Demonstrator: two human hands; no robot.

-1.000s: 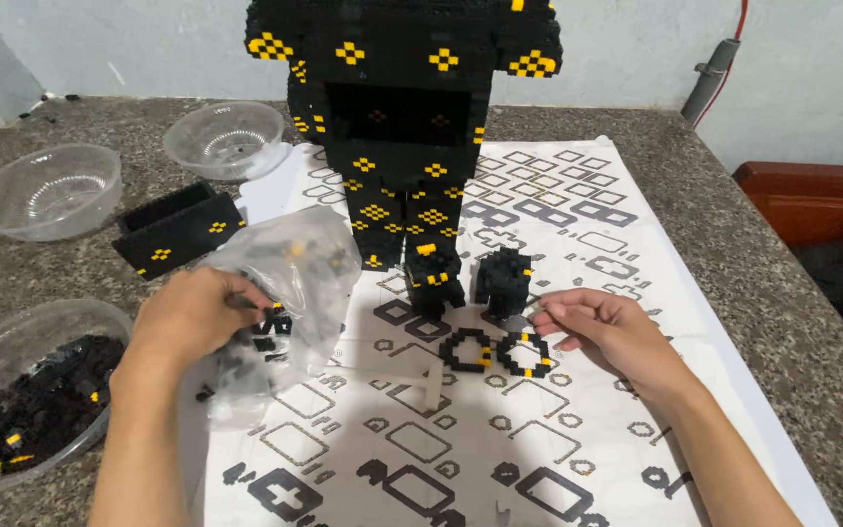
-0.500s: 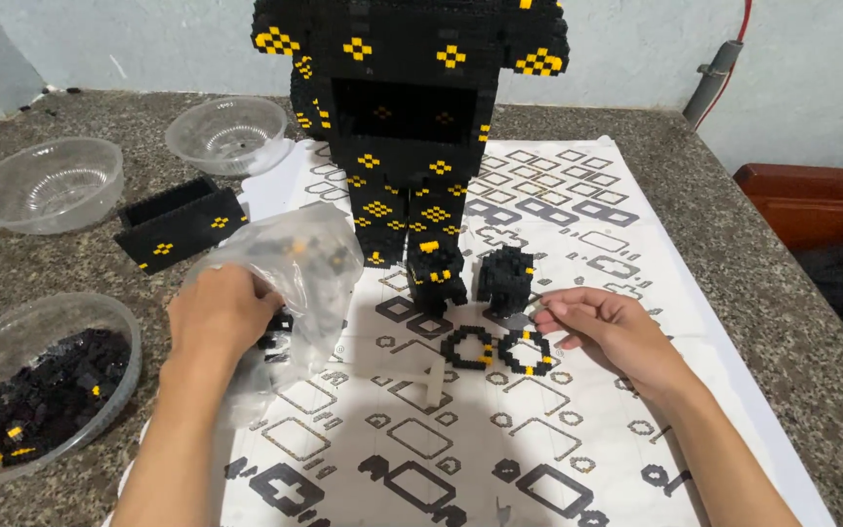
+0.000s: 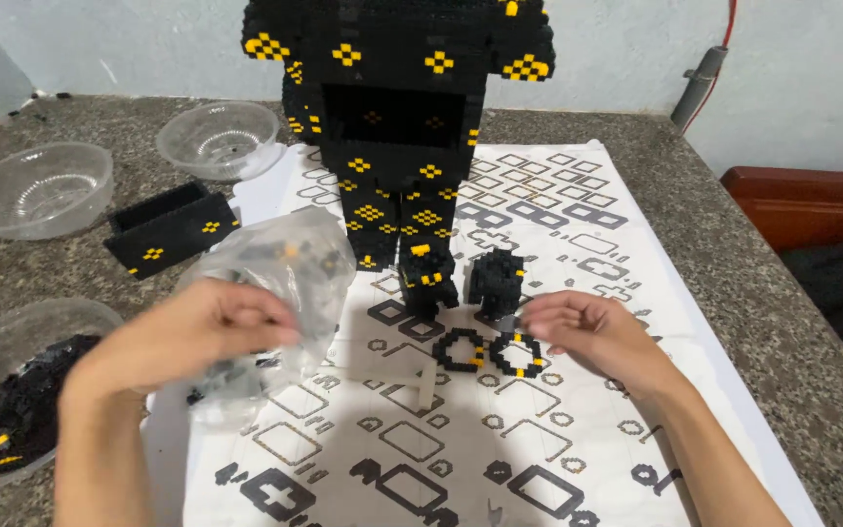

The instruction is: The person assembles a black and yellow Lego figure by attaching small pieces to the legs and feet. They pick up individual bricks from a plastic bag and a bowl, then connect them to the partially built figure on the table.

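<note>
Clear crinkly plastic bag (image 3: pixel 280 283) w/ bricks, gripped by left hand (image 3: pixel 202 332).

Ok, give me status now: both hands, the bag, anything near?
Left hand grips clear plastic bag. Right hand empty, beside two black rings. Tall block figure stands behind.

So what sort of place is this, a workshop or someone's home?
Probably a home hobby corner: a speckled stone counter against a plain wall, a printed instruction sheet, clear bowls of small bricks, and a tall black-and-yellow brick figure.
</note>
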